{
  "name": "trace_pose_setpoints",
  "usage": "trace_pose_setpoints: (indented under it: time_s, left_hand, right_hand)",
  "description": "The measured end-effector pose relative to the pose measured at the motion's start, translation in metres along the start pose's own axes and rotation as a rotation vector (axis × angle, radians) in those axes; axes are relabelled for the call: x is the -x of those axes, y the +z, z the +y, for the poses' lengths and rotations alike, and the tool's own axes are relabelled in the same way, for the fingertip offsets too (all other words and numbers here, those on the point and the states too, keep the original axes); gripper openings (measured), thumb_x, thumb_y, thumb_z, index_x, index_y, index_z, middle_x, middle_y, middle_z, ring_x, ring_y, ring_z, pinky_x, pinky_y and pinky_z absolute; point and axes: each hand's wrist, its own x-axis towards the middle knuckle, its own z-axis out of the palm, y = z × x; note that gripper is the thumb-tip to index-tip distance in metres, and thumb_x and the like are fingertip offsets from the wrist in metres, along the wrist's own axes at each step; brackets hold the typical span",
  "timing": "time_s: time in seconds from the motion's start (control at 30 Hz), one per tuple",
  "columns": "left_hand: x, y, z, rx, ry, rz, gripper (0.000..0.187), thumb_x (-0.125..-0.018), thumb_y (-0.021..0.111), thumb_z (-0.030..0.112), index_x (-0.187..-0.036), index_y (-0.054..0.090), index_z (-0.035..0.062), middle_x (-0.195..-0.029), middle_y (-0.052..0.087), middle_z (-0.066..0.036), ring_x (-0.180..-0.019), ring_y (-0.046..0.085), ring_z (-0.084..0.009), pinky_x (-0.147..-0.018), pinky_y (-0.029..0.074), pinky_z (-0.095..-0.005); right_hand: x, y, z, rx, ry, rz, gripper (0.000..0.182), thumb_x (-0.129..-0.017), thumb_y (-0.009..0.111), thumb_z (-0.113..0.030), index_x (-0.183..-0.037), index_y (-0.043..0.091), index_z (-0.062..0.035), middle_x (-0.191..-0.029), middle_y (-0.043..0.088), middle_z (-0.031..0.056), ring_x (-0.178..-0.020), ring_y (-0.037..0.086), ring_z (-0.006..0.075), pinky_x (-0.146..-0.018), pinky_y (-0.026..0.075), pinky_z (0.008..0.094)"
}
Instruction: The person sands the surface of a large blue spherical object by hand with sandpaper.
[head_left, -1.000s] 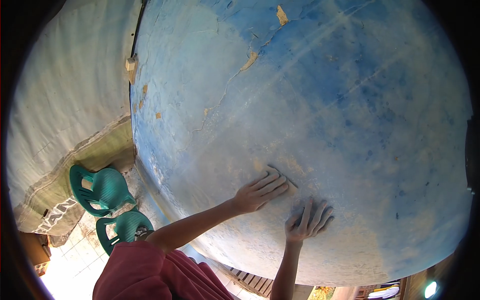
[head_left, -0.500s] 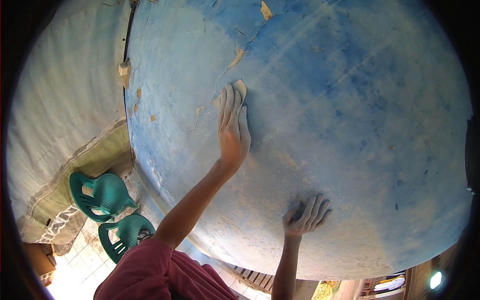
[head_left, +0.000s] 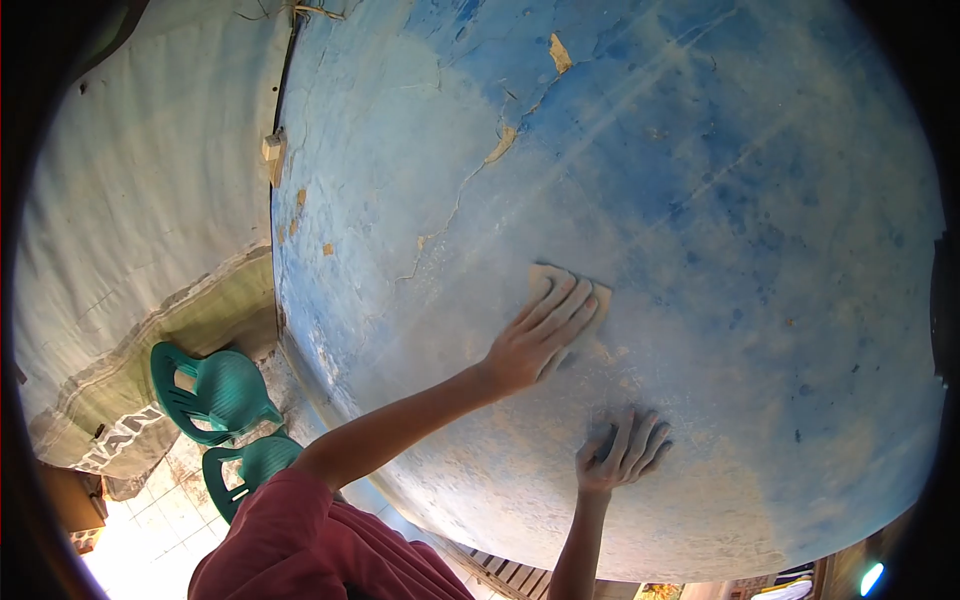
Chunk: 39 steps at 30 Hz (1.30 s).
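My left hand presses a pale folded sheet of sandpaper flat against a blue painted wall. Its edges stick out past my fingers on both sides. Lower and to the right, my right hand rests on the same wall with bent, spread fingers and no visible object in it; a dark shadow lies between thumb and forefinger. Greyish dust coats the fingers of both hands. Around them the wall surface is pale and scuffed, and a crack with chipped tan patches runs above my left hand.
Two green plastic chairs stand at the lower left on a tiled floor. A hanging grey sheet borders the wall on the left. At the bottom is a slatted wooden item, and a bright light shows at lower right.
My left hand has slid the sandpaper down and to the right across the wall, closer to my right hand. My right hand stays on nearly the same spot; the view has shifted slightly.
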Motion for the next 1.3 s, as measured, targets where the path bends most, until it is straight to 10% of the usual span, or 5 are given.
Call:
trace_pose_setpoints:
  time_s: [0.43,0.5,0.73,0.87,1.3]
  left_hand:
    - [0.088,-0.008,-0.043,-0.03,-0.147,-0.008,0.05,-0.103,0.043,0.002,-0.153,0.043,0.0047,-0.163,0.034,-0.016,-0.153,0.025,-0.0366,-0.126,0.023,-0.0511]
    - [0.086,-0.01,-0.065,-0.019,-0.724,0.39,0.054,-0.1,0.047,0.001,-0.154,0.042,0.0049,-0.164,0.032,-0.015,-0.154,0.022,-0.0363,-0.126,0.022,-0.0524]
    - [0.129,0.013,-0.006,0.015,-0.251,-0.03,0.06,-0.098,0.05,-0.001,-0.156,0.041,0.0117,-0.166,0.03,-0.013,-0.154,0.023,-0.0379,-0.124,0.023,-0.0568]
    - [0.144,0.008,-0.052,-0.077,-0.763,0.365,0.064,-0.092,0.052,-0.005,-0.154,0.044,0.0091,-0.162,0.036,-0.016,-0.153,0.026,-0.0377,-0.125,0.023,-0.056]
    - [0.111,0.061,0.058,-0.11,-0.434,0.128,0.07,-0.09,0.063,0.005,-0.156,0.042,0.0159,-0.166,0.031,-0.01,-0.155,0.021,-0.0341,-0.126,0.021,-0.0562]
  right_hand:
    - [-0.01,0.006,-0.013,0.033,0.015,-0.024,0.05,-0.1,0.046,-0.037,-0.139,0.062,-0.0112,-0.154,0.048,0.0175,-0.148,0.037,0.0412,-0.122,0.021,0.0614]
    - [-0.014,0.006,-0.017,0.041,-0.005,-0.051,0.051,-0.1,0.046,-0.037,-0.141,0.061,-0.0108,-0.155,0.047,0.0178,-0.148,0.035,0.0411,-0.122,0.02,0.0614]
    - [-0.029,0.019,-0.039,0.054,0.025,-0.06,0.053,-0.1,0.047,-0.039,-0.143,0.059,-0.0093,-0.158,0.043,0.0192,-0.15,0.032,0.0406,-0.123,0.017,0.0614]
    - [-0.019,0.019,-0.029,0.048,-0.067,-0.063,0.053,-0.1,0.047,-0.039,-0.143,0.059,-0.0093,-0.157,0.044,0.0197,-0.15,0.032,0.0407,-0.123,0.019,0.0612]
    - [0.043,-0.075,0.127,0.127,0.217,0.009,0.05,-0.104,0.046,-0.031,-0.145,0.055,-0.0022,-0.157,0.043,0.0213,-0.148,0.035,0.0412,-0.122,0.024,0.0568]
